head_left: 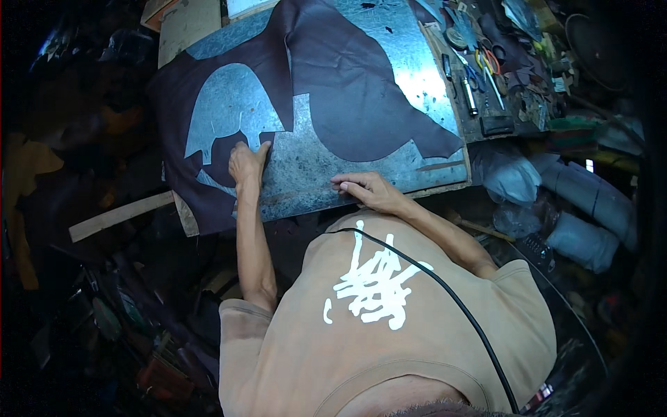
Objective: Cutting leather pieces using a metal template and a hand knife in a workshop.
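Observation:
A dark brown leather hide (354, 97) lies over the metal-topped table (292, 170), with curved openings cut through it that show the metal. My left hand (246, 163) rests on the hide's near left part, just below the large rounded opening. Its thumb is spread away from the fingers, which bend down onto the leather. At the table's near edge, right of centre, is my right hand (372, 191), with thumb and fingers drawn together. Whatever lies between its fingertips, if anything, is too small to make out. The leather's nearest edge is apart from this hand.
Scissors with orange handles (492, 61), a pen-like tool (470, 96) and several scraps crowd a side bench at right. A wooden bar (121, 217) juts out at the table's left. Wrapped plastic bundles (580, 240) stand at lower right. A black cable (445, 285) crosses my shirt.

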Tool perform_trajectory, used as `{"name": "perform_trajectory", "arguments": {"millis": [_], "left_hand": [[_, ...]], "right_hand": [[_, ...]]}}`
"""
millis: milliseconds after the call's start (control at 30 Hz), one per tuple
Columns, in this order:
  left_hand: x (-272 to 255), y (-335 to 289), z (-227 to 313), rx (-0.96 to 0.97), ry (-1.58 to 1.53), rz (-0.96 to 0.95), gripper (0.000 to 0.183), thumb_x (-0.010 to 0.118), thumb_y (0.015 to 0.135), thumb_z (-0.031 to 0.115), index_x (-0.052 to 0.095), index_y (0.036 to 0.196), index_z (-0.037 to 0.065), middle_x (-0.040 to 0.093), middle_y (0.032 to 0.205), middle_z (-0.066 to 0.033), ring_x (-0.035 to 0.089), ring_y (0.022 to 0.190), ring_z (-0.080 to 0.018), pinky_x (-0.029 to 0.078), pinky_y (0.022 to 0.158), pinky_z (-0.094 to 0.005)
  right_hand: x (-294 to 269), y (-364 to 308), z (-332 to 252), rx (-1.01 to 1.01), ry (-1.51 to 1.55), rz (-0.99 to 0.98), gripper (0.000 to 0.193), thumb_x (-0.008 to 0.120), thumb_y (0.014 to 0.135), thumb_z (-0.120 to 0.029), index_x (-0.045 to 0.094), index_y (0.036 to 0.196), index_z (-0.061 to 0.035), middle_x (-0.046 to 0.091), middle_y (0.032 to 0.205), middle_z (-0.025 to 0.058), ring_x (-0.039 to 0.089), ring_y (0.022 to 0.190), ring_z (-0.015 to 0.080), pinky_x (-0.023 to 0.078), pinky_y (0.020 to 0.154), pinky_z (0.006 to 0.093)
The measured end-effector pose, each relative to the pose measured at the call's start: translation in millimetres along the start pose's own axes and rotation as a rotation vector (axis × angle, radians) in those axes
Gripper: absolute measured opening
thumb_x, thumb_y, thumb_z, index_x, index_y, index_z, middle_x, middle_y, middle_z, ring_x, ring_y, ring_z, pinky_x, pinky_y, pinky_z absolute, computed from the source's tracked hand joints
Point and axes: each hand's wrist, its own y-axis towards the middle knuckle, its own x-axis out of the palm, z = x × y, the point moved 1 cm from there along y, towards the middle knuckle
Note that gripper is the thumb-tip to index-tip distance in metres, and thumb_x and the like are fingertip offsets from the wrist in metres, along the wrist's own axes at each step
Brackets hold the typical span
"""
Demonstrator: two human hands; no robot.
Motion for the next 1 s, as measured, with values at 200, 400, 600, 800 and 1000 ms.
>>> {"name": "perform_trajectory", "arguments": {"millis": [200, 400, 600, 800, 1000], "left_hand": [[-14, 8, -3, -0.026, -0.105, -0.115, 0.06, 0.074, 0.072, 0.053, 0.068, 0.096, -0.001, 0.068, 0.1, -0.0232, 0.063, 0.099, -0.0405, 0.05, 0.086, -0.0478], [-28, -8, -28, -0.041, -0.527, -0.227, 0.05, 0.075, 0.074, 0.047, 0.059, 0.08, 0.0, 0.064, 0.068, -0.011, 0.062, 0.06, -0.02, 0.048, 0.059, -0.0337], [-58, -88, -7, 0.243, -0.688, -0.252, 0.035, 0.078, 0.076, 0.026, 0.058, 0.084, -0.001, 0.061, 0.062, -0.0078, 0.057, 0.055, -0.0103, 0.045, 0.05, -0.0295], [-46, -133, 31, 0.608, -0.425, -0.353, 0.045, 0.077, 0.075, 0.04, 0.063, 0.088, -0.001, 0.066, 0.07, -0.0163, 0.066, 0.062, -0.0282, 0.051, 0.058, -0.0386], [-21, -64, 52, 0.762, -0.626, -0.11, 0.054, 0.074, 0.078, 0.043, 0.064, 0.103, -0.004, 0.067, 0.095, -0.0231, 0.065, 0.09, -0.0379, 0.052, 0.079, -0.0415]], "right_hand": [[-2, 6, -1, 0.054, 0.042, 0.1, 0.034, 0.05, 0.098, -0.019, 0.061, 0.123, 0.002, 0.069, 0.103, 0.0123, 0.063, 0.093, 0.0152, 0.05, 0.083, 0.0297], [-8, 33, -13, 0.003, 0.113, 0.14, 0.039, 0.051, 0.098, -0.025, 0.059, 0.124, 0.0026, 0.067, 0.108, 0.0118, 0.063, 0.093, 0.0157, 0.051, 0.081, 0.0293], [-39, 83, -7, 0.229, 0.828, 0.229, 0.061, 0.056, 0.094, -0.045, 0.049, 0.129, 0.0052, 0.058, 0.122, 0.0173, 0.061, 0.105, 0.0267, 0.054, 0.084, 0.0369], [-87, 97, 11, 0.062, 0.784, 0.342, 0.037, 0.063, 0.09, -0.011, 0.054, 0.123, 0.002, 0.064, 0.113, 0.0122, 0.064, 0.101, 0.0208, 0.052, 0.092, 0.0344], [-146, 10, -17, -0.268, 0.725, 0.763, 0.045, 0.061, 0.088, -0.004, 0.047, 0.131, -0.0036, 0.06, 0.12, 0.0108, 0.059, 0.109, 0.0224, 0.048, 0.096, 0.0386]]}}
